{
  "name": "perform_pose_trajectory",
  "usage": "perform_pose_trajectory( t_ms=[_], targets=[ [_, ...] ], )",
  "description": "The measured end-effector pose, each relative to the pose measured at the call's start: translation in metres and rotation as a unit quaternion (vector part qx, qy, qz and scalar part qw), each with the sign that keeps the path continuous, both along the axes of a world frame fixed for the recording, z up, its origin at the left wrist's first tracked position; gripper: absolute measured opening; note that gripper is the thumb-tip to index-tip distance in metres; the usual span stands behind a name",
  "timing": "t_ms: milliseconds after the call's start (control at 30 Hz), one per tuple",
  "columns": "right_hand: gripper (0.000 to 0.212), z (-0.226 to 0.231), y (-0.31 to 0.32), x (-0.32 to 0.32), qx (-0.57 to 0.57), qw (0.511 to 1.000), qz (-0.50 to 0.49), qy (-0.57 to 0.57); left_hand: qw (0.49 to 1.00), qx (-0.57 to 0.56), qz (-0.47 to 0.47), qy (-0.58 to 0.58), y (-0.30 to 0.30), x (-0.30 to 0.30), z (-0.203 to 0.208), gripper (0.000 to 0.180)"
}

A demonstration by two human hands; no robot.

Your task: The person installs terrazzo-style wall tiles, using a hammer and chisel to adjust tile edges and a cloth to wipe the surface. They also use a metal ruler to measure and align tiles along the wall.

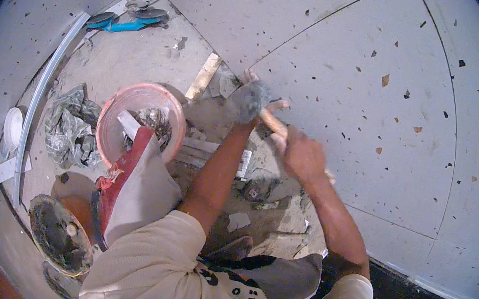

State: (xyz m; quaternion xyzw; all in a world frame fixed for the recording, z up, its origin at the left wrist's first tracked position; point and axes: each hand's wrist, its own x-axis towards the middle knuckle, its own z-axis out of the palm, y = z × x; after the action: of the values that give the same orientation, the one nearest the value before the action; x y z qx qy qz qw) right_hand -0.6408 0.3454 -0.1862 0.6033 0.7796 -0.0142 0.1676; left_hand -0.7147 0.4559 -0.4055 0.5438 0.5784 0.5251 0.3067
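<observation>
My right hand (305, 156) is wrapped round the wooden handle of a mallet (249, 101) with a dark, rounded head. The head is slightly blurred and hangs over my left hand (279, 105), close to the speckled wall panel (347, 97). My left hand reaches forward to the panel's lower edge, its fingers and thumb spread apart. The mallet head hides the middle of that hand. I cannot tell whether the mallet touches the panel. A short wooden strip (203, 76) lies on the floor left of my left hand.
A pink bucket (180, 119) holding scraps stands left of my left forearm, beside crumpled plastic (71, 129). Further back lies a blue suction lifter (126, 27). A long metal straightedge (51, 75) leans along the left wall. A mortar-crusted bucket (64, 238) is at lower left.
</observation>
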Motion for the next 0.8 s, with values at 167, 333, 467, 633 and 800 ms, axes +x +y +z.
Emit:
perform_pose_trajectory(
  t_ms=[167, 333, 467, 633, 800],
  targets=[
    [0.039, -0.003, -0.01, 0.004, -0.008, 0.999, 0.048, 0.022, 0.999, 0.03, -0.01, -0.033, -0.012, 0.003, 0.013, 0.122],
    [0.042, 0.013, -0.003, -0.002, 0.014, 0.998, -0.041, 0.052, 0.947, 0.243, 0.081, 0.193, 0.015, -0.015, -0.016, 0.109],
    [0.051, -0.001, -0.053, 0.043, -0.012, 0.996, -0.065, 0.066, 0.98, -0.084, -0.048, -0.171, 0.001, -0.013, 0.037, 0.124],
    [0.047, -0.039, -0.091, 0.072, -0.108, 0.991, -0.077, 0.001, 0.967, -0.164, -0.039, -0.193, 0.015, -0.028, 0.047, 0.13],
    [0.042, -0.059, -0.099, 0.085, -0.031, 0.998, 0.062, 0.008, 0.965, -0.167, -0.027, -0.2, 0.009, -0.023, 0.06, 0.13]
  ],
)
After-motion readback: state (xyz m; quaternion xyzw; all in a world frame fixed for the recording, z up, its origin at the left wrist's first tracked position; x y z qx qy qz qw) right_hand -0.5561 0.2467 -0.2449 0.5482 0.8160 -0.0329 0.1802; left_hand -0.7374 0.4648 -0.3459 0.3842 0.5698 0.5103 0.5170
